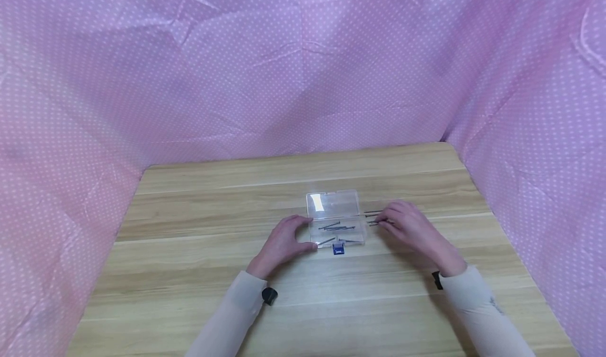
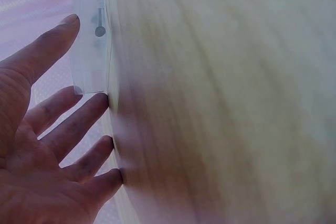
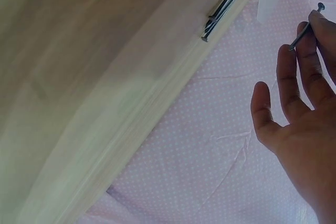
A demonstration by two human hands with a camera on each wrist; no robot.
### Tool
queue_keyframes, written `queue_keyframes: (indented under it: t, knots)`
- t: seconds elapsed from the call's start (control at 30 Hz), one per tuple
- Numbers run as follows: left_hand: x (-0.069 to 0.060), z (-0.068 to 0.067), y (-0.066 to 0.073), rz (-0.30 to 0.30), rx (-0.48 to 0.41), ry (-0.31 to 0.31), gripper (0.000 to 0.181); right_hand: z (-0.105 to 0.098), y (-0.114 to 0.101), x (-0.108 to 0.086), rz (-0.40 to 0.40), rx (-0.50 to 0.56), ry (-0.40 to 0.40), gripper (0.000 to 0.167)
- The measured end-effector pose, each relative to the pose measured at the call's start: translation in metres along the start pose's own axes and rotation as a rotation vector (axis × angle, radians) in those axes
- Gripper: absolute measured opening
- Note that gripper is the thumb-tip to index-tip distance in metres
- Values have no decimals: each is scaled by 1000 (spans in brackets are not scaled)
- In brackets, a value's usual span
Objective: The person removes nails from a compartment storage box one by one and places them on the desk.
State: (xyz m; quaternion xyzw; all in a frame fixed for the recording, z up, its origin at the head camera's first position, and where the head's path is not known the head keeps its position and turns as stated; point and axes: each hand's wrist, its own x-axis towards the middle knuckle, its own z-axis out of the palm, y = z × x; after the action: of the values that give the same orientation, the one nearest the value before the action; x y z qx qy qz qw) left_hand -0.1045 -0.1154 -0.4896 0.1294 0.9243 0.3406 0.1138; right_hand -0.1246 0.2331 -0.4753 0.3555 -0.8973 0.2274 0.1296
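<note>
On my head feed, the clear plastic box (image 1: 310,234) sits just right of the frame's centre, its lid (image 1: 337,205) laid back toward the top and its blue latch (image 1: 338,247) at the lower edge. I see several nails (image 1: 340,227) lying at different angles in its tray. I have the left hand (image 1: 282,241) at the box's left side, thumb and fingers spread wide, thumb by the lower left corner. The right hand (image 1: 407,227), right of the box, holds a narrow pinch: my right wrist feed shows one nail (image 3: 301,39) between thumb and fingertips, at upper right. Near it, at the top of that view, loose nails (image 3: 226,8) lie bunched on the wooden table (image 3: 94,103), beside the box.
</note>
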Motion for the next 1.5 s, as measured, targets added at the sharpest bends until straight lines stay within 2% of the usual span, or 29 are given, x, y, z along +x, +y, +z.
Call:
queue_keyframes:
  t: [0.33,0.63,0.87,1.23,1.5]
  knots:
    - [0,-2,1,-3,3,-2,71,-2,5,-6,0,-8,-32,22]
    - [1,-3,1,-5,-1,-4,71,-2,8,-3,-4,-21,-65,22]
    - [2,-5,2,-8,2,-5,71,-1,8,-3,36,-17,-133,17]
    - [2,-4,3,-10,-16,-21,73,7,10,-3,37,-32,-165,14]
    - [3,-5,6,-10,-16,-19,72,8,10,-2,90,-20,-221,11]
